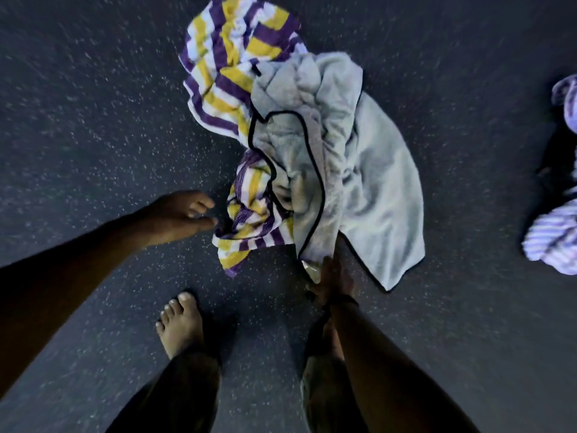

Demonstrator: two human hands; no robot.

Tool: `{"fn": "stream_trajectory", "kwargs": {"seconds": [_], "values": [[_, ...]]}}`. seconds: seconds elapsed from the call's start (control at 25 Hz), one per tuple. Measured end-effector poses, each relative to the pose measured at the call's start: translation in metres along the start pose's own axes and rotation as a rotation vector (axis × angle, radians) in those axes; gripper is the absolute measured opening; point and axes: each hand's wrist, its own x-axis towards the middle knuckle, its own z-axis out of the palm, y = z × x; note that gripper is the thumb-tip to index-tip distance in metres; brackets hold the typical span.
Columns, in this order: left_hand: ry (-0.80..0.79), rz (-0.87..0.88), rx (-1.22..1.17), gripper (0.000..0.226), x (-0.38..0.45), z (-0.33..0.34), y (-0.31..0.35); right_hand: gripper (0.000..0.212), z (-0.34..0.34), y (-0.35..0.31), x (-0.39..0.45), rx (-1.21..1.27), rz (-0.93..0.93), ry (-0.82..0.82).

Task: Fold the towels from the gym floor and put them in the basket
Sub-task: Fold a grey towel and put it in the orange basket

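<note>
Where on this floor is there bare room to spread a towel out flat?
Bare floor lies left of the striped towel, beyond the left hand. Another strip lies between the grey towel and the bundle at the right edge. The middle is crowded; the right hand touches the grey towel.

Your left hand [184, 214] reaches forward and down on an outstretched arm, fingers loosely extended, holding nothing. Your right hand [332, 281] hangs low on a nearly straight arm, fingers pointing down and pinching the grey towel [374, 182] at its near edge. One bare foot [181, 323] stands between your arms.
</note>
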Motion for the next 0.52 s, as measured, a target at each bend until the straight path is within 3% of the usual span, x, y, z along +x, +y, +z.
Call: {"fn": "stream_trajectory", "kwargs": {"seconds": [0.16, 0.28, 0.4, 0.52], "values": [[0.182, 0.013, 0.063, 0.037, 0.011, -0.007, -0.007, 0.051, 0.004, -0.006, 0.010, 0.191, 0.008, 0.026], [0.194, 0.048, 0.043, 0.037, 0.005, -0.006, 0.001, 0.063, -0.011, -0.011, 0.004, 0.312, 0.008, 0.083], [0.254, 0.039, 0.044, 0.035, 0.004, -0.015, 0.005, 0.041, -0.041, -0.016, -0.006, 0.340, -0.035, 0.097], [0.365, 0.092, 0.251, 0.033, 0.005, -0.054, -0.003, 0.030, -0.082, -0.026, -0.030, 0.255, -0.098, 0.248]]}}
